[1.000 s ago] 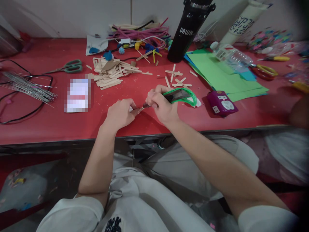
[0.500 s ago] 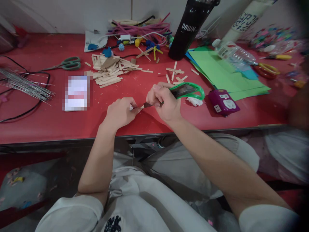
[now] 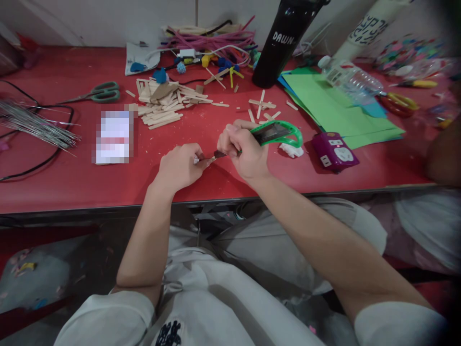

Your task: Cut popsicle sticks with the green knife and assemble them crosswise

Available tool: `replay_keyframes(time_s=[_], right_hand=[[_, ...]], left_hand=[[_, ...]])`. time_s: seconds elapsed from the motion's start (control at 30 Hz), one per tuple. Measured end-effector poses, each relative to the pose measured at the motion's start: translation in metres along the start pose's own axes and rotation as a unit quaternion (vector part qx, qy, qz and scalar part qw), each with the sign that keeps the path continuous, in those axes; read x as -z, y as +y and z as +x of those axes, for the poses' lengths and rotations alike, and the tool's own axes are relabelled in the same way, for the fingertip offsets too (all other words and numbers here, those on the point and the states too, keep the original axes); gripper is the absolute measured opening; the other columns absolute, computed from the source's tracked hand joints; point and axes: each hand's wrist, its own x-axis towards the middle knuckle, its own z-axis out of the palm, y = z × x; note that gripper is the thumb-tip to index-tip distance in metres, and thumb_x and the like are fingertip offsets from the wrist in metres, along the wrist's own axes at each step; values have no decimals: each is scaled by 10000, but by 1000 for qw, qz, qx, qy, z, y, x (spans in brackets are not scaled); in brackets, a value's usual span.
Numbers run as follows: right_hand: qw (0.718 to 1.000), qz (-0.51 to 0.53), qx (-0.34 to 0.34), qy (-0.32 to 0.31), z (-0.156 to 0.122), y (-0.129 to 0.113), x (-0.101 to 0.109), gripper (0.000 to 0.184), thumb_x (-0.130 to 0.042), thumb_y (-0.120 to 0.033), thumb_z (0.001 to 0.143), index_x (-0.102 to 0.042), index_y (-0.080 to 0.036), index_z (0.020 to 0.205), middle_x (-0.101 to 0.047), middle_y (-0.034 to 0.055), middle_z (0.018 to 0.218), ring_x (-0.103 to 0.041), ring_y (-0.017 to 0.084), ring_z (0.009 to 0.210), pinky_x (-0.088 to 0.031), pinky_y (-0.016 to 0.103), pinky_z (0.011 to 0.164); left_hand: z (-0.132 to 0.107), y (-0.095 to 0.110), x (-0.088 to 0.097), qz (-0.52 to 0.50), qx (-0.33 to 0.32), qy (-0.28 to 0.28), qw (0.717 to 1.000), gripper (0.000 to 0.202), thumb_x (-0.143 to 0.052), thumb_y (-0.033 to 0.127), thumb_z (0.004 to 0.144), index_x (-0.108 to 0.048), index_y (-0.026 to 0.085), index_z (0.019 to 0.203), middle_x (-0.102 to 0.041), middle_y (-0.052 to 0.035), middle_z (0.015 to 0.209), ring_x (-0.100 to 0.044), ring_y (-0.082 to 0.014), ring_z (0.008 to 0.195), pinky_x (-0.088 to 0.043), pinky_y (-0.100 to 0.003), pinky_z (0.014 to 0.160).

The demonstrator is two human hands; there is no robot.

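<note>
My right hand [image 3: 242, 151] is closed round a green-handled cutter [image 3: 275, 134], its short blade pointing left toward my other hand. My left hand [image 3: 179, 166] is curled and pinches a small wooden stick piece [image 3: 204, 162] against the red table [image 3: 72, 178], right where the blade tip meets it. Both hands rest near the table's front edge. A small white lump [image 3: 292, 150] lies just under the cutter's handle.
A pile of wooden sticks [image 3: 163, 105] lies behind my hands, with loose sticks [image 3: 261, 109] to the right. Grey-green scissors [image 3: 101, 92], metal wires [image 3: 34, 125], a black bottle [image 3: 282, 41], green paper [image 3: 331, 108], a purple device [image 3: 334, 153] and another person's arm [image 3: 442, 158] surround the spot.
The hands have barely shifted; the cutter's handle sits slightly further left than half a second ago. The blade stays at the stick piece.
</note>
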Motion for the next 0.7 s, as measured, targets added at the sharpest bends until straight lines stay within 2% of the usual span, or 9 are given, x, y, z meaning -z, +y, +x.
replay_keyframes(time_s=[0.37,0.53,0.7], right_hand=[[1000,-9,-13,-3,2,2,-1,548,-642,-504,869,-309,-224,536,-301,-63,485,-298,85,452,-307,299,530],[1000,9,-5,-10,1,0,-2,504,-635,-412,878,-323,-217,533,-301,-63,491,-307,80,457,-285,300,529],[1000,0,-21,0,0,-3,-4,518,-633,-422,872,-292,-219,538,-287,-63,490,-296,80,456,-285,299,520]], left_hand=[[0,-1,-1,-1,-1,5,1000,257,-628,478,851,-684,226,854,-762,-62,992,-685,-262,914,-433,-332,680],[1,-1,-1,-1,0,7,1000,254,-630,473,849,-678,223,845,-759,-62,967,-685,-264,905,-417,-329,666],[1,1,0,6,0,3,1000,268,-618,482,859,-682,222,861,-756,-72,988,-683,-269,919,-441,-339,686]])
